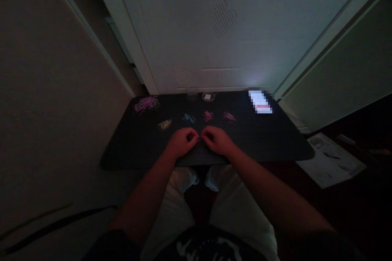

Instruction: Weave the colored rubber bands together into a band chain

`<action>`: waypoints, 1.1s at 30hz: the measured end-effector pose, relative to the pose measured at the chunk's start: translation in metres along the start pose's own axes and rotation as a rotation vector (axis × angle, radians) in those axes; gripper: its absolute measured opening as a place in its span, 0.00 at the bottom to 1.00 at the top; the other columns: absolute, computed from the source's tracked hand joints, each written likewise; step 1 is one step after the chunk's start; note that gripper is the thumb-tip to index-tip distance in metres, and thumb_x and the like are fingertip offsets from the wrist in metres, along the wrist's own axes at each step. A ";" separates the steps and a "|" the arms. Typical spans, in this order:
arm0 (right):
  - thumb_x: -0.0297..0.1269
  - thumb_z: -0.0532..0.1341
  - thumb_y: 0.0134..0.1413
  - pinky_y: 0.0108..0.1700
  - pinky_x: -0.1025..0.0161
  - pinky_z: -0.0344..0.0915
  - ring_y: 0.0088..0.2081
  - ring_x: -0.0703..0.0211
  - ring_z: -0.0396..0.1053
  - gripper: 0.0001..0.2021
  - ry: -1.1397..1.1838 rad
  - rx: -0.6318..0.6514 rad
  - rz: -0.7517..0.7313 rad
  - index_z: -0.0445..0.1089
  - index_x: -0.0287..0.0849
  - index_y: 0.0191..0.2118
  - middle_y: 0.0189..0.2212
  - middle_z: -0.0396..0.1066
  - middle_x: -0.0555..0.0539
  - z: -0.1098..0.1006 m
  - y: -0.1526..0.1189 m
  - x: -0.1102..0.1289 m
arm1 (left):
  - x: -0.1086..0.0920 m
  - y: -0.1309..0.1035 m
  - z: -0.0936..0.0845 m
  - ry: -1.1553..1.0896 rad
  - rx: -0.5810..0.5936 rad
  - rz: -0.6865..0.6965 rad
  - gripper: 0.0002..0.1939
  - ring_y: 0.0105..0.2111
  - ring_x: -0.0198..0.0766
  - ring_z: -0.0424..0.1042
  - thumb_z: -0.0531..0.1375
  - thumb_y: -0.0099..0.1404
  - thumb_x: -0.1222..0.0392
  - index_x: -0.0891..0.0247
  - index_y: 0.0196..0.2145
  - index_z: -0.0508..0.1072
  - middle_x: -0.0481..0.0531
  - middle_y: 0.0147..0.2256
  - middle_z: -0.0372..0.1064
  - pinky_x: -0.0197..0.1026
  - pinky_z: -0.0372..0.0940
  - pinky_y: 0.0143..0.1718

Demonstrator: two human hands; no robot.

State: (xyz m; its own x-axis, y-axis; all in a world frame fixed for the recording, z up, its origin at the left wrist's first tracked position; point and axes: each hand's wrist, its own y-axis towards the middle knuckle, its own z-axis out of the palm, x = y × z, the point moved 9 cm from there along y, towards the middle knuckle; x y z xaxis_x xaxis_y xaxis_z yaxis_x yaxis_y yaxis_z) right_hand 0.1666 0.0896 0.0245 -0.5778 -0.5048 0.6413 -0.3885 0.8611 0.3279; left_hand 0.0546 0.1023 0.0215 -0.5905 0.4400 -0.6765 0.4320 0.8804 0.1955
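You're bringing your left hand and right hand together over the table near its front edge, fingertips pinching, a small dark-pink bit showing between them; can't tell which hand is gripping it. Beyond your hands, piles are lying left to right: yellowish, blue, red-pink, pink. A mixed pile is sitting at the far left corner, a lit phone far right.
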 end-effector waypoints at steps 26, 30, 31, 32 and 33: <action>0.31 0.57 0.49 0.29 0.68 0.55 0.26 0.65 0.60 0.01 0.010 0.016 0.035 0.65 0.41 0.31 0.24 0.64 0.52 0.000 -0.001 -0.002 | -0.004 -0.002 -0.003 -0.018 -0.020 0.022 0.08 0.30 0.35 0.67 0.57 0.58 0.57 0.64 0.31 0.72 0.50 0.29 0.70 0.36 0.60 0.31; 0.30 0.56 0.49 0.29 0.67 0.55 0.26 0.65 0.60 0.01 0.024 -0.004 0.035 0.64 0.41 0.30 0.24 0.64 0.52 -0.003 -0.001 -0.001 | -0.003 -0.002 -0.004 -0.022 -0.021 0.019 0.09 0.29 0.34 0.66 0.55 0.61 0.58 0.64 0.30 0.71 0.49 0.28 0.70 0.36 0.60 0.30; 0.30 0.56 0.50 0.29 0.67 0.55 0.26 0.65 0.60 0.01 0.032 -0.014 0.041 0.64 0.41 0.29 0.23 0.63 0.52 -0.004 -0.001 -0.002 | -0.002 -0.002 -0.004 -0.025 -0.027 0.013 0.09 0.29 0.34 0.66 0.54 0.61 0.57 0.64 0.30 0.71 0.49 0.28 0.70 0.36 0.60 0.30; 0.30 0.56 0.50 0.29 0.67 0.55 0.26 0.65 0.60 0.01 0.041 -0.021 0.047 0.63 0.41 0.29 0.23 0.63 0.52 -0.005 -0.001 -0.002 | -0.001 -0.002 -0.005 -0.028 -0.035 0.005 0.09 0.29 0.34 0.67 0.54 0.61 0.57 0.65 0.30 0.71 0.49 0.28 0.70 0.36 0.60 0.30; 0.29 0.56 0.49 0.29 0.68 0.55 0.26 0.65 0.60 0.01 0.051 -0.024 0.054 0.63 0.41 0.29 0.23 0.63 0.52 -0.005 -0.001 -0.003 | -0.001 -0.001 -0.006 -0.031 -0.042 -0.002 0.10 0.28 0.34 0.67 0.54 0.61 0.57 0.65 0.30 0.71 0.50 0.28 0.70 0.36 0.60 0.30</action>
State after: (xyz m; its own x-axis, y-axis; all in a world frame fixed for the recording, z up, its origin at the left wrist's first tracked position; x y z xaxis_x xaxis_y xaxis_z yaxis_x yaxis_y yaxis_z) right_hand 0.1726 0.0904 0.0259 -0.5598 -0.4548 0.6926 -0.3402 0.8884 0.3084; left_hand 0.0506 0.1017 0.0256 -0.5699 0.4330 -0.6984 0.4016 0.8883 0.2230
